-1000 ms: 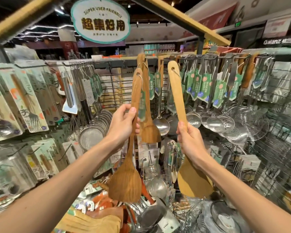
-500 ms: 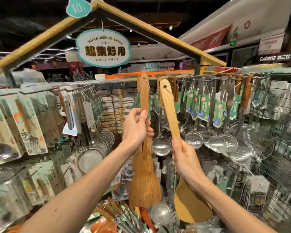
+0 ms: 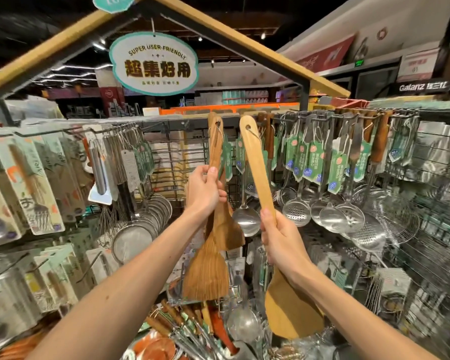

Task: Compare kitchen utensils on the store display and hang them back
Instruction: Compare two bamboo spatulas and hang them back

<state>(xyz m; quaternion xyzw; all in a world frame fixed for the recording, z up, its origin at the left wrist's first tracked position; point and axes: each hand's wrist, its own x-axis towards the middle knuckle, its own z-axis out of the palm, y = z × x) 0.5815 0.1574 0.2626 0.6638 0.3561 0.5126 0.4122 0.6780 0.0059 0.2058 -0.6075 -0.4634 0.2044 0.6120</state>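
Observation:
My left hand grips the handle of a dark striped wooden spatula, held upright with its top at the display rail, right beside another dark wooden spatula hanging there. My right hand holds a pale wooden spatula by the lower handle. Its blade points down and its hole end reaches up near the rail, tilted left.
Steel ladles and skimmers with green tags hang to the right. Sieves and packaged utensils hang at left. Loose utensils lie in a bin below. An oval sign hangs overhead under a wooden roof frame.
Both hands rose toward the rail. The dark spatula moved up and right, in against the hanging one. The pale spatula's top came nearer the rail.

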